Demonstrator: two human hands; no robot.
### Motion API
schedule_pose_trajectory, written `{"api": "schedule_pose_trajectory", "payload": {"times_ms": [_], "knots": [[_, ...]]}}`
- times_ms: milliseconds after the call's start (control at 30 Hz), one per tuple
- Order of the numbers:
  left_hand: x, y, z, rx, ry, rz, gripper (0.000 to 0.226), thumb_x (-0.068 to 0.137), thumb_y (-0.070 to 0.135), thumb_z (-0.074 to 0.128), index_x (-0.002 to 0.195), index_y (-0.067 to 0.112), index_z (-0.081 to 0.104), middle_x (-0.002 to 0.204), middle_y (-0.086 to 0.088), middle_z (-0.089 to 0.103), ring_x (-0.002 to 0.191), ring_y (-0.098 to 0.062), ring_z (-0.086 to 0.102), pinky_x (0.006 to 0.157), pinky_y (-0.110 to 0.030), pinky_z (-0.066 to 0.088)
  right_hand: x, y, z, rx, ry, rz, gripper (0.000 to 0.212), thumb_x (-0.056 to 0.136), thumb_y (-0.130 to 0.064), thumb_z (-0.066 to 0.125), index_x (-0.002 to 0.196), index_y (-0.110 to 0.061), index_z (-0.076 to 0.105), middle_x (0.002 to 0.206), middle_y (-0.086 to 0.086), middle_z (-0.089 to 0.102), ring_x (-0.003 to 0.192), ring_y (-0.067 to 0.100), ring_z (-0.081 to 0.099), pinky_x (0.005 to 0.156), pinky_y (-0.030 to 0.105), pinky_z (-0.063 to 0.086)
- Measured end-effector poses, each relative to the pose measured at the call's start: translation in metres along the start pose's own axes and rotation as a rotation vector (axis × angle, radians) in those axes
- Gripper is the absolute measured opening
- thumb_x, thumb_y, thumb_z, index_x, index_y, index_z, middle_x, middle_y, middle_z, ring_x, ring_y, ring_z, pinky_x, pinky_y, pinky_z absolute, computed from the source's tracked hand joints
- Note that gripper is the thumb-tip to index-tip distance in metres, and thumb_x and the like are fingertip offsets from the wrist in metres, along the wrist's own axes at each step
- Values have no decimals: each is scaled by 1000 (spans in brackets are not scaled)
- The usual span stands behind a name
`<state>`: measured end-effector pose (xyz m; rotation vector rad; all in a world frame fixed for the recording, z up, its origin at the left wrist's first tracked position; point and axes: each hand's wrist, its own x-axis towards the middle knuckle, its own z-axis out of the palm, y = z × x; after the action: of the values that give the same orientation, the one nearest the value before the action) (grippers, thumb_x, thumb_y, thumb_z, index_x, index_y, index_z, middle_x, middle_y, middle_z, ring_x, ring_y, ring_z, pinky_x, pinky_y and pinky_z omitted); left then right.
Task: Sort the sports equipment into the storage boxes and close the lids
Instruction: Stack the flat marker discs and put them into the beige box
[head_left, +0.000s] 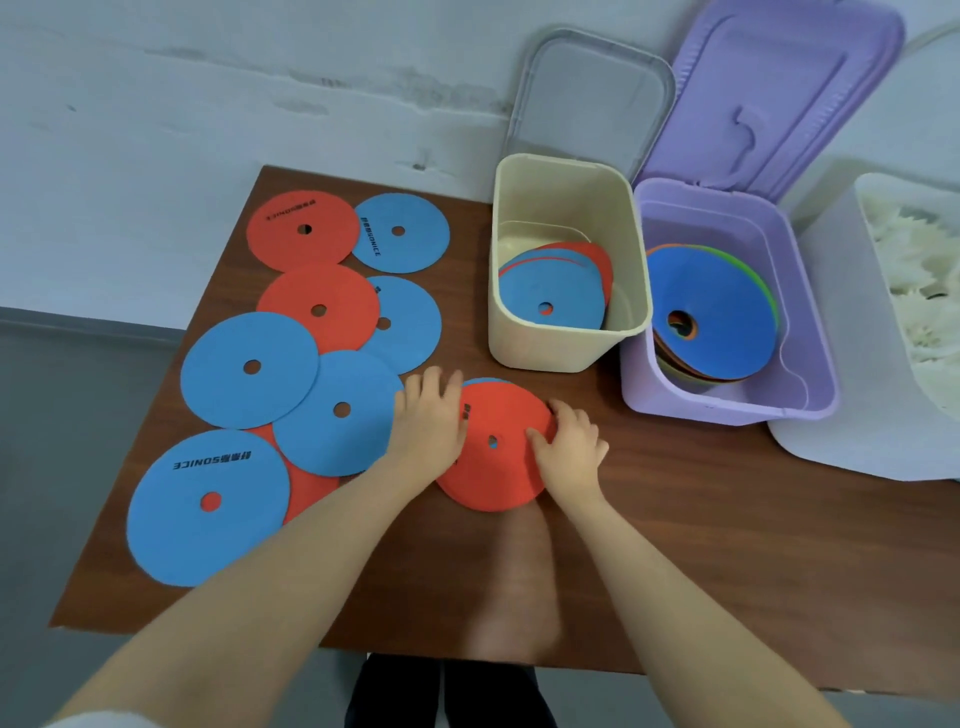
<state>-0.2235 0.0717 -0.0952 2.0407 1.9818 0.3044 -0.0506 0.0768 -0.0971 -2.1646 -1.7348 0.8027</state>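
A red flat disc lies on a blue one at the table's middle front. My left hand rests flat on its left edge with fingers spread. My right hand curls its fingers over the right edge and grips it. Several more blue discs and red discs lie overlapping on the left half. The cream box holds blue and red discs. The purple box holds a stack with a blue disc on top. Both lids, grey and purple, stand open.
The brown table ends near my body and at its left edge. A white container with pale fluffy stuff stands at the right, touching the purple box. A wall runs behind the boxes.
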Motion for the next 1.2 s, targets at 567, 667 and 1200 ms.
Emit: {"api": "schedule_pose_trajectory", "payload": {"times_ms": [567,667,1200], "knots": [[-46,-11,2,-168,-109,-109,69,84,27,62,143,23,25,124,-5,31,117,-22,33,103,-36,22,-25,1,10,87,-92,-91,47,79,-16,61,120,-34,45,124,-9,43,113,18,36,97,37,21],[-56,-12,-1,-179,-129,-90,69,85,29,63,143,24,25,123,-4,31,111,-20,39,99,-33,28,-33,3,10,77,-101,-97,47,79,-16,61,120,-33,46,121,-8,46,110,19,41,94,35,21],[-77,-23,-24,-206,-182,125,72,83,26,66,144,19,28,119,-6,34,107,-21,42,96,-32,34,-97,-12,-2,131,80,-130,47,79,-14,67,123,-26,56,102,-1,49,93,25,58,89,43,45]]}}
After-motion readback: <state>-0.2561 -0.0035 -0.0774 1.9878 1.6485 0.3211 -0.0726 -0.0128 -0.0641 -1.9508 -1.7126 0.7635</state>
